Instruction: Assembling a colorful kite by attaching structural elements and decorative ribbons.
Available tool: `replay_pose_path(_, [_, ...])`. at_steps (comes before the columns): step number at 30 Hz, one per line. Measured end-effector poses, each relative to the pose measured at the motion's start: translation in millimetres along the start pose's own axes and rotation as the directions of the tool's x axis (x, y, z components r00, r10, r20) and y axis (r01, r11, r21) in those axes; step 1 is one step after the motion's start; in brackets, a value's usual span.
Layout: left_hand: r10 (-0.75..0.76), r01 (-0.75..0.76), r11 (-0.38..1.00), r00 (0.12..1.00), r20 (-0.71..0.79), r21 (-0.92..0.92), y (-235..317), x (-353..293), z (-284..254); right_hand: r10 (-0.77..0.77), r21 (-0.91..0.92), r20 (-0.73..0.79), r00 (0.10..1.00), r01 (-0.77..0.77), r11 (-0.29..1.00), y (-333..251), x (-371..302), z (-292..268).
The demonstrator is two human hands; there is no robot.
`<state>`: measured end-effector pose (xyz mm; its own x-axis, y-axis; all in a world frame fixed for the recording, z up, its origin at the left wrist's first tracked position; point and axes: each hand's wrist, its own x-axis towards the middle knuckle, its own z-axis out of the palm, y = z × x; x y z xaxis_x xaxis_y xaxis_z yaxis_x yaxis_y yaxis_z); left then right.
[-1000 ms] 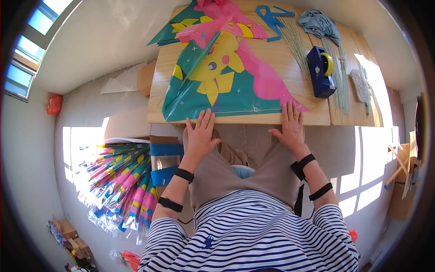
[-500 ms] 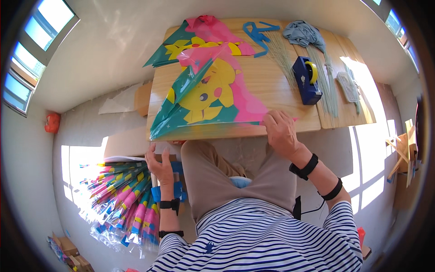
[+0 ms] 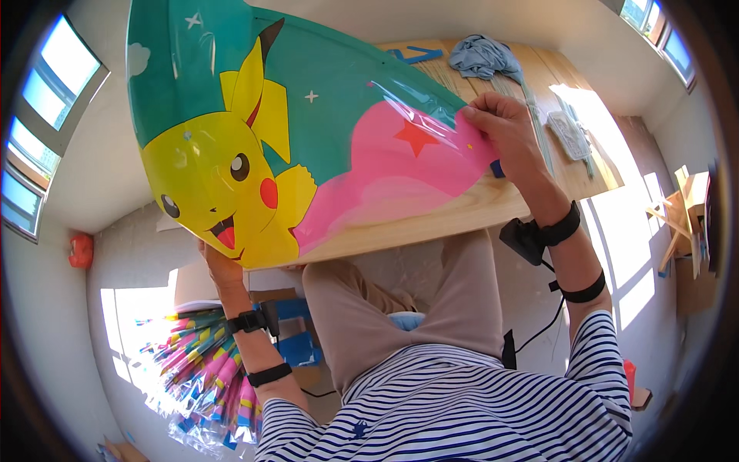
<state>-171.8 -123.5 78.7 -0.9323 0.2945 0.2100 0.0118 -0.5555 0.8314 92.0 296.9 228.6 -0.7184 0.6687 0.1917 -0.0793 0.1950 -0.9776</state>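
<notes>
A large printed plastic kite sail (image 3: 331, 146), green and pink with a yellow cartoon animal, is spread out between my hands and raised off the table. At its right corner my right hand (image 3: 504, 131) pinches the pink edge, thumb on top. My left hand (image 3: 222, 266) is at the lower left edge, by the yellow figure; the sail covers most of its fingers, and the edge appears held there. A small blue part of the tape dispenser (image 3: 497, 169) shows beside the right hand; the rest is hidden behind the sail.
The wooden table (image 3: 400, 229) carries thin pale rods (image 3: 541, 127), a grey-blue cloth (image 3: 483, 58), a blue strip (image 3: 416, 55) and a clear plastic box (image 3: 568, 135). Left of my legs lies a pile of rolled colourful sails in clear wrap (image 3: 204, 369).
The sail has been lifted from the table and opened out. My left hand has gone from empty beside the table to the sail's edge; my right hand has moved up and away from me.
</notes>
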Motion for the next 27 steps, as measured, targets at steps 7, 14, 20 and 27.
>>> replay_pose_path(7, [0.038, 0.013, 0.972, 0.976, -0.214, 0.235, -1, 41, 7, 0.048, -0.324, -0.18, 0.982, -0.105, 0.94, 112, 29, -8])
replay_pose_path(14, [-0.016, 0.199, 0.897, 0.908, -0.419, 0.395, -35, 76, -16, 0.172, -0.509, -0.217, 0.961, -0.262, 0.82, 201, 10, 11])
replay_pose_path(20, [-0.335, 0.401, 0.838, 0.914, -0.231, 0.371, -56, 81, -60, 0.104, -0.502, -0.193, 0.976, -0.189, 0.844, 233, 1, 5])
replay_pose_path(27, [-0.64, 0.602, 0.765, 0.666, 0.382, 0.23, -54, 58, -7, 0.208, -0.499, -0.186, 0.96, -0.275, 0.822, 233, -38, -56])
